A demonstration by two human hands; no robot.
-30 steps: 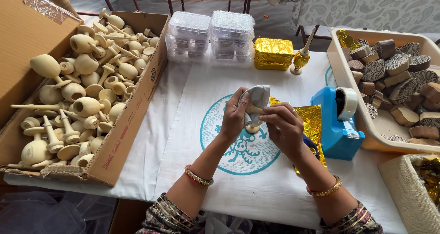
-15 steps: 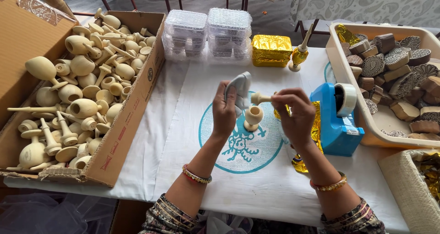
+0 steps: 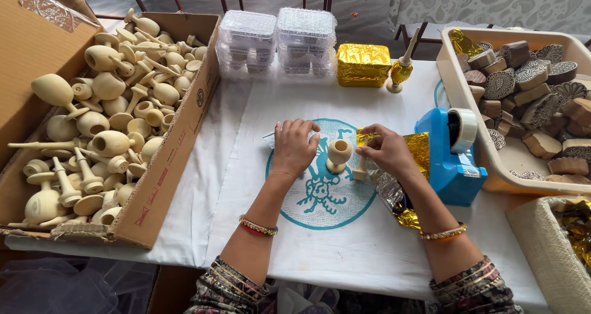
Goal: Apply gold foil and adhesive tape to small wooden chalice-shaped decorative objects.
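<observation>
Your left hand [image 3: 294, 146] lies palm down on the bench [image 3: 345, 252], its fingers [image 3: 300, 128] spread flat and pressing a pale grey cloth [image 3: 269, 139], of which only a corner shows past the thumb side. Your right hand [image 3: 386, 151] rests just across from it, fingers curled narrow around a small turned wooden peg [image 3: 361, 172] that stands on the bench beneath the palm. Between your two hands stands a small wooden cup [image 3: 338, 154], smooth, unpainted and pale, with a round hollow bowl on a short stem and flared foot; neither hand touches it. All three sit on a white cloth with a teal printed round motif [image 3: 323, 197]. Under your right wrist lies crinkled gold foil [image 3: 403, 212], shiny and creased. Just to the right is a blue plastic tape dispenser [image 3: 449, 166] with a roll of clear tape. Far left, an open cardboard box [image 3: 175, 160] is heaped with more bare turned wooden pieces. At the back stand clear plastic boxes [image 3: 277, 40], a foil-wrapped block [image 3: 364, 64] and a gold-wrapped spindle [image 3: 401, 71]. A cream tray [image 3: 458, 98] on the right holds dark carved wooden blocks.
</observation>
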